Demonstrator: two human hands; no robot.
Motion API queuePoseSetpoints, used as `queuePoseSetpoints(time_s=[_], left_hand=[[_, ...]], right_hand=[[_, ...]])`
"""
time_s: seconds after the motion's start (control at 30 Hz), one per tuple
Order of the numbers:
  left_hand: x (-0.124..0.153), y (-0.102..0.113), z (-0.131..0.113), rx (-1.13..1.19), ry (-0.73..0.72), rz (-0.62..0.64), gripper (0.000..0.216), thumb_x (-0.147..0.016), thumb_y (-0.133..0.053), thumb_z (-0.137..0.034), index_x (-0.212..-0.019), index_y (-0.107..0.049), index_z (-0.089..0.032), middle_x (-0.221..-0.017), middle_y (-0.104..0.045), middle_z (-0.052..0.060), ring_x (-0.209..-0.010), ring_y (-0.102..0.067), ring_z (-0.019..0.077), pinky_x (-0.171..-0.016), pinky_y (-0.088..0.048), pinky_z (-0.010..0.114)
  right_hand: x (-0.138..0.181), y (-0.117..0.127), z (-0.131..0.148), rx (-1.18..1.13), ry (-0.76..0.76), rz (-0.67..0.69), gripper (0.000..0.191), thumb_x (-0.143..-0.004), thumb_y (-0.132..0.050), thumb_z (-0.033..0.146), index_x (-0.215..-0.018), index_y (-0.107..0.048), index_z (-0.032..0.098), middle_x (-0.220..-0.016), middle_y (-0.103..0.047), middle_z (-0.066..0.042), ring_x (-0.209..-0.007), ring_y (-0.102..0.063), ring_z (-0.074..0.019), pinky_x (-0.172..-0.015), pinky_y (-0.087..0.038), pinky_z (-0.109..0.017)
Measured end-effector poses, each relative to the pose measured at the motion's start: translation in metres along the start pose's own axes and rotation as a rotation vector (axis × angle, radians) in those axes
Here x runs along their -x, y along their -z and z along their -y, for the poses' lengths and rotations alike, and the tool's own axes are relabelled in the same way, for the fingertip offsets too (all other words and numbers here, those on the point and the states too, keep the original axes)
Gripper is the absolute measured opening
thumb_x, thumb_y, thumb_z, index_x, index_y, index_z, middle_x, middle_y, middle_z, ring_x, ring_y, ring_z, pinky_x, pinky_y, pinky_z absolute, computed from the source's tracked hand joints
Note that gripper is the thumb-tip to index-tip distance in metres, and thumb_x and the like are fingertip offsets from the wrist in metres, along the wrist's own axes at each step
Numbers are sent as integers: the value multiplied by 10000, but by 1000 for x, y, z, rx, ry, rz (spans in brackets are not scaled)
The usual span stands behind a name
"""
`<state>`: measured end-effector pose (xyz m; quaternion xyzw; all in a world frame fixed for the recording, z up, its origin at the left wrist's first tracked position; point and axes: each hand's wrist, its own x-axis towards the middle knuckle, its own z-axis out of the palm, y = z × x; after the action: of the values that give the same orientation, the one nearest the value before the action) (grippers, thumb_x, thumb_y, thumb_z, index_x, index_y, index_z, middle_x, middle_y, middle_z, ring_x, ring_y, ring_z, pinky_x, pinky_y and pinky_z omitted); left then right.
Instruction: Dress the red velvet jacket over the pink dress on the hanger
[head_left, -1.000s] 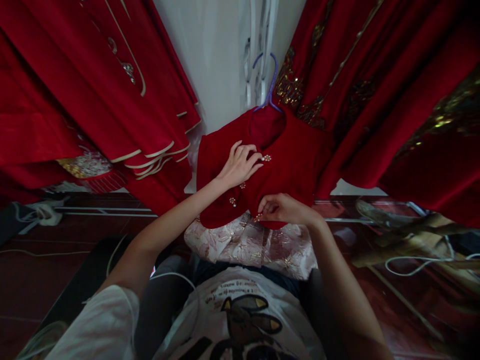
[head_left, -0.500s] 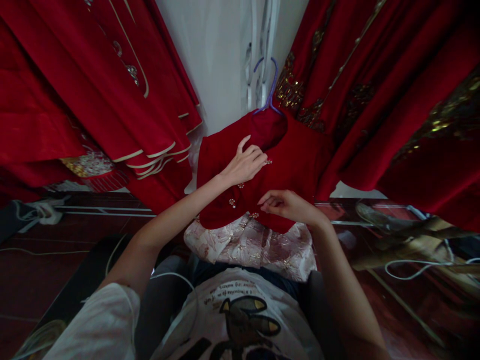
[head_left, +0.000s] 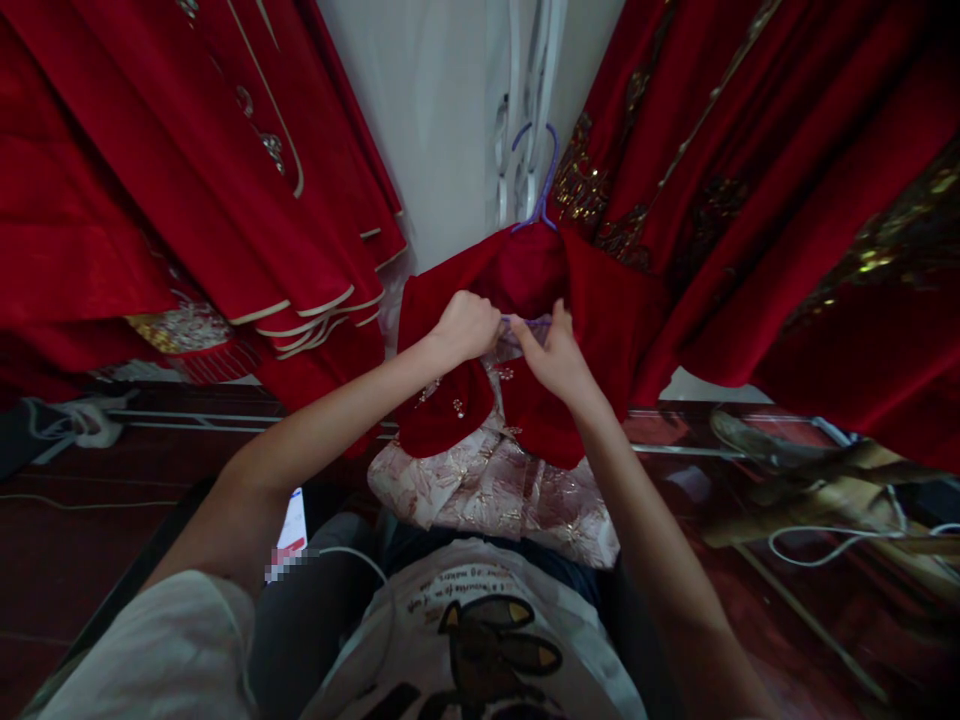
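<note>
A short red jacket point(head_left: 607, 320) with jewelled fastenings hangs from a purple clothes hanger point(head_left: 549, 180). Its front is parted at the neck, showing the deep red inside and a strip of the hanger's lower bar. My left hand point(head_left: 471, 325) is closed around the front edge on the left. Opposite it, my right hand point(head_left: 556, 350) grips the other front edge, its thumb toward the gap and its fingers partly hidden by cloth. Below the jacket a pale pink brocade garment point(head_left: 487, 490) with a leaf pattern reaches over my lap.
Red garments with cream edging point(head_left: 322, 250) hang on the left, and red ones with gold sequins point(head_left: 581, 180) on the right. Behind the hanger are white door handles point(head_left: 529, 150). A lit phone point(head_left: 294, 525) lies by my left thigh; a white cable point(head_left: 832, 540) loops at right.
Both hands have moved up to the neck opening and taken hold of the jacket's front edges, which are now spread apart. The hanger bar and the phone have come into view.
</note>
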<state>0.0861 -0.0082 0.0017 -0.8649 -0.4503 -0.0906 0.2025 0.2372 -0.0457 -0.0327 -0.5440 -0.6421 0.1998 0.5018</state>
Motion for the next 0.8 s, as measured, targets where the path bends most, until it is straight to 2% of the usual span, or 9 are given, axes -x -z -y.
queuePoseSetpoints(time_s=[0.07, 0.17, 0.23, 0.3, 0.4, 0.5, 0.6, 0.67, 0.8], left_hand=[[2, -6, 15, -50, 32, 23, 318, -872, -441, -198, -678, -666, -88, -689, -662, 148, -784, -648, 277, -810, -426, 438], [1, -20, 46, -6, 66, -26, 384, -888, -410, -218, -591, -622, -97, -575, -595, 102, -797, -641, 249, -905, -388, 473], [-4, -25, 64, 108, 123, -87, 425, -918, -370, -258, -628, -629, -87, -596, -584, 96, -877, -639, 256, -961, -353, 486], [-9, -24, 75, 180, 203, -116, 424, -926, -351, -293, -735, -660, -74, -710, -621, 126, -994, -619, 290, -1002, -321, 500], [-17, -18, 79, 197, 325, -113, 417, -916, -348, -326, -968, -668, -64, -937, -645, 179, -1159, -544, 344, -1041, -280, 520], [-20, -14, 77, 201, 387, -101, 426, -914, -343, -320, -1106, -625, -64, -1026, -635, 189, -1227, -496, 349, -1060, -262, 510], [-14, -10, 77, 139, 376, -70, 380, -915, -346, -276, -1092, -620, -80, -1020, -643, 167, -1207, -513, 317, -1057, -278, 482], [-6, -4, 77, 39, 339, -54, 347, -911, -342, -226, -1060, -625, -91, -1034, -644, 153, -1188, -524, 296, -1047, -297, 467], [8, 16, 74, -108, 331, -19, 308, -870, -383, -153, -1049, -619, -71, -1084, -629, 179, -1166, -538, 321, -1020, -324, 488]], right_hand=[[3, 12, -8, 195, -37, -84, 937, -815, -553, 626, -1413, -284, -42, -1398, -369, -363, -1381, -310, -436, -1097, -268, -613], [-3, 37, -21, 415, -5, -229, 830, -851, -502, 601, -1371, -342, -26, -1327, -437, -351, -1302, -402, -441, -1046, -297, -626], [-12, 54, -27, 544, 36, -302, 749, -883, -451, 592, -1338, -391, 1, -1304, -473, -329, -1259, -444, -422, -1027, -309, -614], [-24, 67, -30, 667, 51, -332, 690, -913, -401, 573, -1305, -439, 6, -1276, -511, -317, -1228, -469, -409, -1021, -303, -602], [-39, 80, -33, 804, 50, -328, 628, -956, -324, 522, -1272, -504, 10, -1230, -562, -301, -1204, -486, -397, -1017, -292, -586], [-46, 88, -34, 861, 56, -329, 607, -971, -286, 498, -1220, -570, 22, -1209, -576, -296, -1189, -491, -390, -986, -326, -561], [-46, 98, -29, 907, 48, -350, 641, -961, -298, 528, -1117, -636, 7, -1183, -569, -317, -1178, -489, -402, -943, -371, -536], [-44, 107, -19, 945, 55, -319, 665, -960, -287, 545, -1057, -667, 8, -1143, -585, -319, -1155, -509, -399, -916, -397, -521], [-46, 126, 5, 998, -31, -126, 764, -941, -241, 636, -1011, -705, 33, -1039, -641, -306, -1024, -603, -381, -831, -449, -495]])
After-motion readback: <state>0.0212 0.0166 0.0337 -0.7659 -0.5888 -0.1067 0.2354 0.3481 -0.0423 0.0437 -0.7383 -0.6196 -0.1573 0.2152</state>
